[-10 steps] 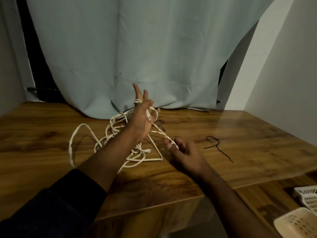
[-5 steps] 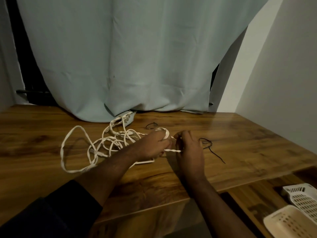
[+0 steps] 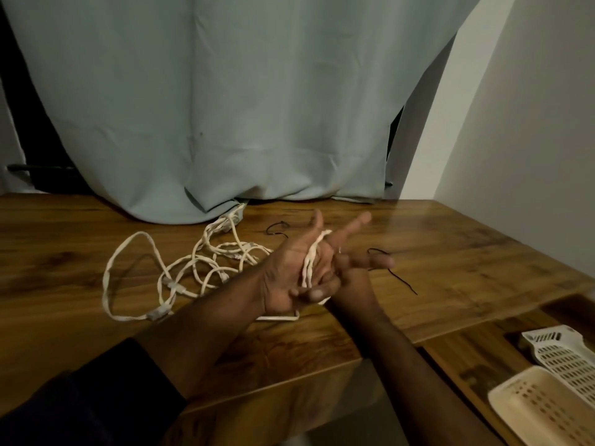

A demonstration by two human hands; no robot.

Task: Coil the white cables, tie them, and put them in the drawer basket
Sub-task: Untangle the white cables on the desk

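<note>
The white cable point(image 3: 206, 263) lies in a loose tangle on the wooden table point(image 3: 450, 252), left of my hands. One strand runs up and wraps across my left hand point(image 3: 285, 272), passing between thumb and spread fingers. My left hand is raised just above the table. My right hand point(image 3: 357, 272) sits right behind it, partly hidden, and pinches the cable strand at the lower edge of my left palm. A cream perforated basket point(image 3: 544, 410) stands at the bottom right, below table level.
Two thin black ties lie on the table, one point(image 3: 277, 228) behind my hands and one point(image 3: 397, 276) to their right. A white perforated basket point(image 3: 566, 352) sits beside the cream one. A pale curtain point(image 3: 241, 107) hangs onto the table's far edge, over the cable's end.
My left hand has turned and spread its fingers, and the cable is now wound across it. My right hand has moved in close under the left. The view has shifted slightly.
</note>
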